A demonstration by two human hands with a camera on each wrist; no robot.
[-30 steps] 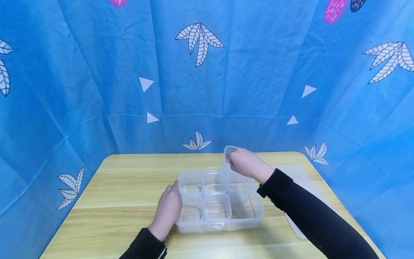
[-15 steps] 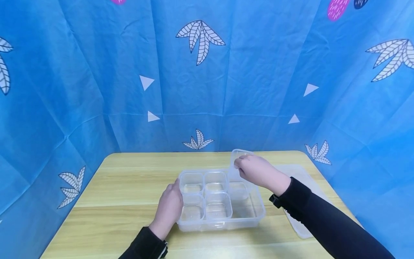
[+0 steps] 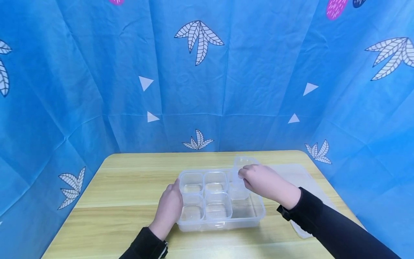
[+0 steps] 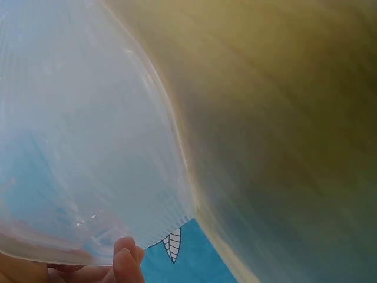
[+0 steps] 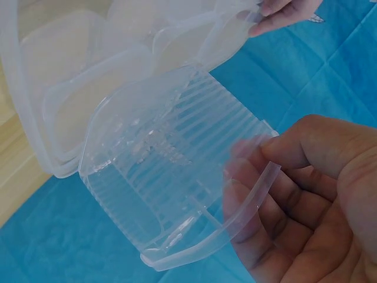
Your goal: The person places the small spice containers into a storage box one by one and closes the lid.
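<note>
A large clear plastic storage box (image 3: 220,226) rests on the wooden table, with several small clear square containers (image 3: 217,208) inside. At the box's left wall, my left hand (image 3: 169,203) grips the rim; its fingertips (image 4: 125,259) show there in the left wrist view. My right hand (image 3: 266,183) pinches another small clear container (image 5: 159,177) by its rim. This container is tilted over the back right part of the box, its ribbed walls showing in the right wrist view. The box's front right section shows its bare bottom (image 3: 244,208).
A flat, translucent lid (image 3: 292,172) lies on the table right of the box, partly hidden under my right forearm. The table (image 3: 129,183) reaches back to a blue patterned curtain (image 3: 200,90), which also closes in both sides.
My right hand has moved right and somewhat lower with the small container, which shifted the same way. The left hand stays on the box's rim.
</note>
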